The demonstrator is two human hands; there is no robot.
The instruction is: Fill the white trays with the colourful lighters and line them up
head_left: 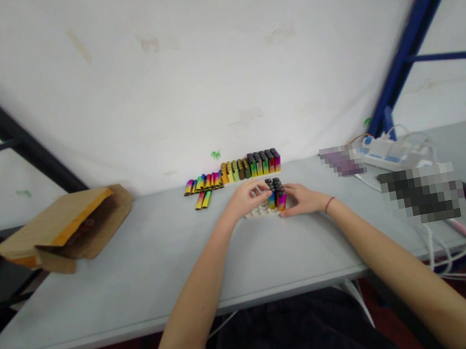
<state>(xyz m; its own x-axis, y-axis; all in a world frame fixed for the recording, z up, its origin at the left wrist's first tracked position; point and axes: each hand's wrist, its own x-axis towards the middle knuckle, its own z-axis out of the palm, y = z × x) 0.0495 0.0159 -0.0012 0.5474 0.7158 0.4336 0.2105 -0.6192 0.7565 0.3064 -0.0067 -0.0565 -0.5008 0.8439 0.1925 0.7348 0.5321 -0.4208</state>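
Observation:
A white tray with holes [259, 212] lies on the table before me, and several shiny rainbow lighters [281, 199] with black tops stand upright in its right part. My left hand [249, 197] reaches over the tray from the left. Its thumb and fingers are curled closed at the top of a blue-yellow lighter [272, 199], partly covering it. My right hand [304, 198] is on the right side of the tray, thumb at the front corner and fingers behind the lighters, gripping tray and lighters from that side. The holes at the left of the tray show no lighters.
Farther back, a filled block of upright lighters [264, 163] stands by yellow and dark ones [235, 170]. Loose lighters [202, 183] lie left of these. A paper bag [71, 227] is at the left, with a power strip [396, 153] and white cables [447, 266] at the right.

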